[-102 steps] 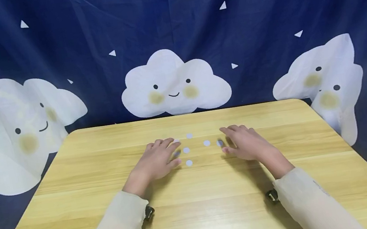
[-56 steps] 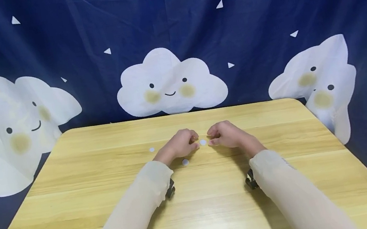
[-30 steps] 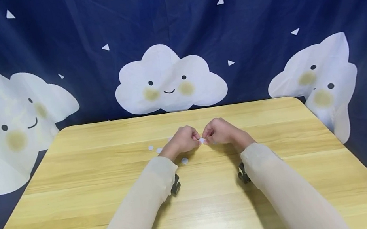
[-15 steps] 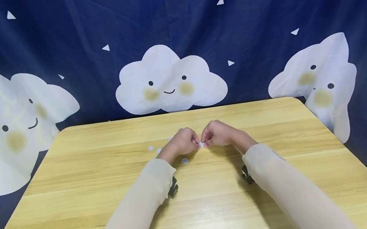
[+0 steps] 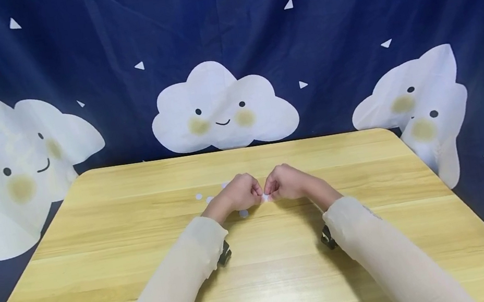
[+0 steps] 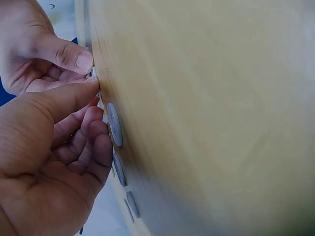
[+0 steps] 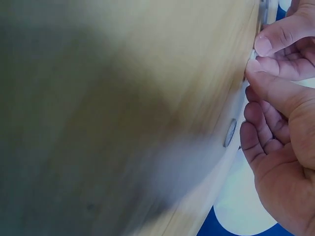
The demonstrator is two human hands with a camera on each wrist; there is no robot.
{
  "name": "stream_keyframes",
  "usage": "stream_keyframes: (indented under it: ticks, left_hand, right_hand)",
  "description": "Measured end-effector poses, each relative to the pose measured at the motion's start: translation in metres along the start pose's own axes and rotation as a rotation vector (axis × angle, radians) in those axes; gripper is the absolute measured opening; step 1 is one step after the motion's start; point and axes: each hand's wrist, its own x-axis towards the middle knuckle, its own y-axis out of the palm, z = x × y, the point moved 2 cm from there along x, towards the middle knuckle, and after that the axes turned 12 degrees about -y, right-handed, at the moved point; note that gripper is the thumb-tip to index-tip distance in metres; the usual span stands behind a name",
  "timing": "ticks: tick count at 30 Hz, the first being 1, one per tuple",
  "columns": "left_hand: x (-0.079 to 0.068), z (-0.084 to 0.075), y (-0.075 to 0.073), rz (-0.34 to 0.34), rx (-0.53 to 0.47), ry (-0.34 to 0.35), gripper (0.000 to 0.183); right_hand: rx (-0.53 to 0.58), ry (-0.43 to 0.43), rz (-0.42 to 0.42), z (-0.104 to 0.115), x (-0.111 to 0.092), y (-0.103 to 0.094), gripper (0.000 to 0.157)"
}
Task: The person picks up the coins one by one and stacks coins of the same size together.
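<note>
Between my two hands, at the middle of the table, a small silver coin is pinched by its edges. My left hand holds its left side with thumb and curled forefinger. From the right, my right hand grips it the same way, fingertips nearly meeting. Seen edge-on in the left wrist view, the held coin is mostly covered by thumbs. Below the left hand a loose coin lies flat. More coins lie left of that wrist, some partly hidden. A further coin shows beside the right fingers.
The wooden table stretches around both hands, with its far edge close behind them. A blue curtain with printed clouds hangs beyond that edge. Dark wrist cameras sit under both cuffs.
The hands were spread above scattered coins, then came together and took hold of one coin from both sides. Coins shifted leftward meanwhile. Lately the hands moved slightly nearer with the pinched coin.
</note>
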Motion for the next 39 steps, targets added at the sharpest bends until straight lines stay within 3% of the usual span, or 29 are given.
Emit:
stream_keyframes:
  ticks: [18, 27, 39]
  left_hand:
    - [-0.015, -0.007, 0.008, 0.019, -0.001, 0.056, 0.009]
    - [-0.027, -0.018, 0.015, 0.021, 0.013, 0.087, 0.005]
    - [-0.040, -0.024, 0.022, 0.015, -0.017, 0.102, 0.005]
  right_hand:
    - [0.023, 0.025, -0.008, 0.019, -0.017, 0.008, 0.010]
    - [0.159, 0.063, -0.024, 0.020, -0.034, 0.012, 0.011]
    - [0.189, 0.015, -0.068, 0.027, -0.050, 0.018, 0.011]
